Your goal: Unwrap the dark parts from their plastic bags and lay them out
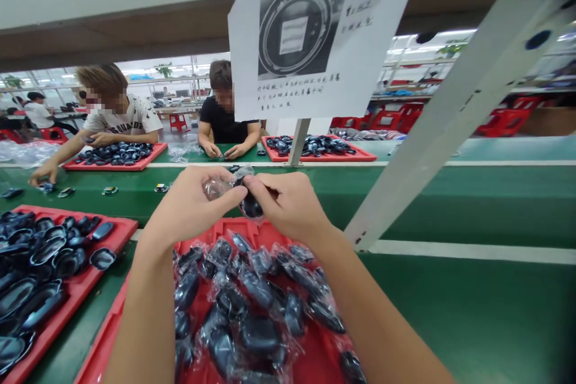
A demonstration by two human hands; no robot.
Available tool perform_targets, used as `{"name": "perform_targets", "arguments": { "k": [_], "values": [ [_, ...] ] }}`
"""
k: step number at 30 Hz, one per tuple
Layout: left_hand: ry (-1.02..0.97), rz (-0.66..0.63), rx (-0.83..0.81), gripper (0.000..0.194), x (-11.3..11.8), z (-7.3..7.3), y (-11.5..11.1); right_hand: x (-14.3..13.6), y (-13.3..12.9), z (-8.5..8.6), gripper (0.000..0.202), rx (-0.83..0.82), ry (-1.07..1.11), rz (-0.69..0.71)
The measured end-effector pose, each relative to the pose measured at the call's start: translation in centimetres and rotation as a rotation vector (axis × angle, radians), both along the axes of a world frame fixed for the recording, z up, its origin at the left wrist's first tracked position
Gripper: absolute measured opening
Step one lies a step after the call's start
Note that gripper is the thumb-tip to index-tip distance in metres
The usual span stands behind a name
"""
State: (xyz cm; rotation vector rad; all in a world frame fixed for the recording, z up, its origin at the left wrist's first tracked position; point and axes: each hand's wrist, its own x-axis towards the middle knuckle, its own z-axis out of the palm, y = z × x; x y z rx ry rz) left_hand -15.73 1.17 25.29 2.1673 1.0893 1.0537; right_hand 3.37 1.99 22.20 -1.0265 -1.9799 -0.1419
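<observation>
Both hands meet above the far edge of a red tray (pixel 310 366). Between them is a dark glossy part (pixel 251 206) with clear plastic film (pixel 216 188) around it. My left hand (pixel 198 198) has its thumb and fingers closed on the film and the part's left side. Thumb and fingers of my right hand (pixel 285 201) pinch the part's upper right. The hands hide much of its shape. Below them, many dark parts in clear film (pixel 260 336) lie in the tray.
A second red tray (pixel 90 288) of unwrapped dark shells stands at the left. Small parts (pixel 110 191) lie on the green conveyor (pixel 144 204). A slanted white post (pixel 432 108) rises at right; a paper sheet (pixel 324 96) hangs ahead. Two people work opposite beside red trays.
</observation>
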Motion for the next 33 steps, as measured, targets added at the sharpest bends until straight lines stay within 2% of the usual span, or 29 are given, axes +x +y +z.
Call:
{"name": "perform_targets", "arguments": {
  "k": [3, 7, 12, 15, 17, 19, 21, 24, 26, 28, 29, 32, 33],
  "values": [
    [-0.041, -0.056, -0.075, 0.024, 0.4, -0.2, 0.0, 0.6, -0.4, 0.7, 0.058, -0.039, 0.094, 0.070],
    [-0.119, -0.106, -0.070, 0.027, 1.1, -0.2, -0.2, 1.0, -0.7, 1.0, 0.065, -0.119, 0.316, 0.211],
    [-0.230, -0.183, -0.078, 0.007, 1.8, -0.5, -0.4, 0.7, -0.2, 0.3, 0.066, -0.181, 0.701, 0.400],
    [-0.227, -0.225, -0.042, 0.012, 1.6, -0.5, -0.6, 0.7, 0.3, 0.4, 0.062, -0.280, 0.649, 0.444],
    [-0.226, -0.177, -0.026, 0.014, 1.3, -0.3, -0.7, 0.9, 0.3, 0.8, 0.055, -0.207, 0.561, 0.348],
    [-0.222, -0.044, 0.010, 0.023, 0.8, -0.1, -0.7, 1.1, -0.1, 1.1, 0.044, 0.016, 0.496, 0.175],
    [-0.204, 0.077, 0.081, 0.032, 0.5, 0.0, -0.7, 1.1, -0.8, 1.3, 0.029, 0.196, 0.344, 0.065],
    [-0.144, 0.098, 0.147, 0.036, 0.3, -0.1, -0.5, 0.9, -1.4, 1.3, 0.019, 0.221, 0.148, -0.013],
    [-0.118, 0.106, 0.160, 0.037, 0.2, -0.2, -0.4, 1.0, -0.9, 1.2, 0.020, 0.210, 0.251, -0.161],
    [-0.098, 0.159, 0.176, 0.034, -0.2, -0.3, -0.2, 1.6, 0.6, 0.9, 0.020, 0.090, 0.290, -0.337],
    [-0.101, 0.188, 0.178, 0.032, -0.4, -0.3, -0.1, 2.1, 1.5, 0.6, 0.018, -0.041, 0.222, -0.392],
    [-0.188, 0.224, 0.158, 0.014, -1.2, -0.2, 0.2, 3.7, 4.5, -1.2, 0.013, -0.614, -0.122, -0.412],
    [-0.223, 0.216, 0.148, 0.012, -1.3, -0.2, 0.2, 4.1, 5.4, -1.9, 0.014, -0.744, -0.165, -0.412]
  ]
}}
